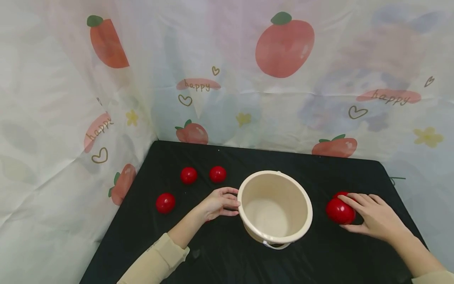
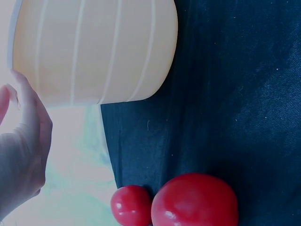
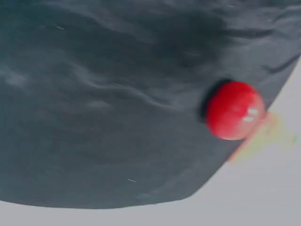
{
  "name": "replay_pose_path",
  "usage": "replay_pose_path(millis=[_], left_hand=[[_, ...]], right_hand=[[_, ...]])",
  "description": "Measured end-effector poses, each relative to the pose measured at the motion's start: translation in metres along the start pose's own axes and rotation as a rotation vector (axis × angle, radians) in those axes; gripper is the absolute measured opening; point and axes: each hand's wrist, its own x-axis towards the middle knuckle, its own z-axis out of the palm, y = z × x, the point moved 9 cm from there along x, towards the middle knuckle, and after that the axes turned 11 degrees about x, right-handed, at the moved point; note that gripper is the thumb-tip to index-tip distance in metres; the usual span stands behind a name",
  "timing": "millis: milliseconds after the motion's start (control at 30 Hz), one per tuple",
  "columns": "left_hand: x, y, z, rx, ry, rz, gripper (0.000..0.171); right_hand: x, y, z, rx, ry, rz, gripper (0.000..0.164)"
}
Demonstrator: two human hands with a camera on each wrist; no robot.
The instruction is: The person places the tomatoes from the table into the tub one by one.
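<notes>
head view: your right hand grasps a glossy red ball, another ball just behind; your left hand, fingers loose, touches the cream bucket. left wrist: its side looks ribbed beside that hand. right wrist: a shiny ball gleams.

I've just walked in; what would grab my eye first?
Probably the round, cream, plastic-looking bucket near the middle of the black cloth-covered table, with the left hand at its rim. Next, the shiny red ball gripped by the right hand, to the bucket's right, and more shiny red balls to its left.
</notes>
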Motion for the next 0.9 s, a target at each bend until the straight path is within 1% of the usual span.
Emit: replay_pose_path(millis=[167,267,400,500,600,700,900], left_hand=[[0.0,0.001,0.0,-0.001,-0.001,0.005,0.038],[0.0,0.001,-0.001,-0.002,0.001,0.001,0.038],[0.0,0.001,-0.001,0.005,0.004,-0.003,0.038],[-0.001,0.002,-0.001,0.011,0.006,-0.003,0.037],[-0.001,0.003,-0.001,0.019,0.007,-0.004,0.038],[-0.002,0.003,-0.001,0.026,0.006,-0.003,0.038],[-0.001,0.001,-0.001,0.015,0.009,-0.004,0.039]], right_hand=[[0.029,-0.017,-0.026,-0.003,0.071,-0.098,0.078],[0.047,-0.026,-0.039,0.006,0.088,-0.134,0.076],[0.072,-0.04,-0.048,0.014,0.078,-0.173,0.076],[0.091,-0.054,-0.05,0.022,0.08,-0.218,0.075],[0.109,-0.069,-0.045,0.051,0.078,-0.267,0.074],[0.122,-0.084,-0.033,0.097,0.064,-0.313,0.073],[0.136,-0.11,0.0,0.134,0.028,-0.398,0.065]])
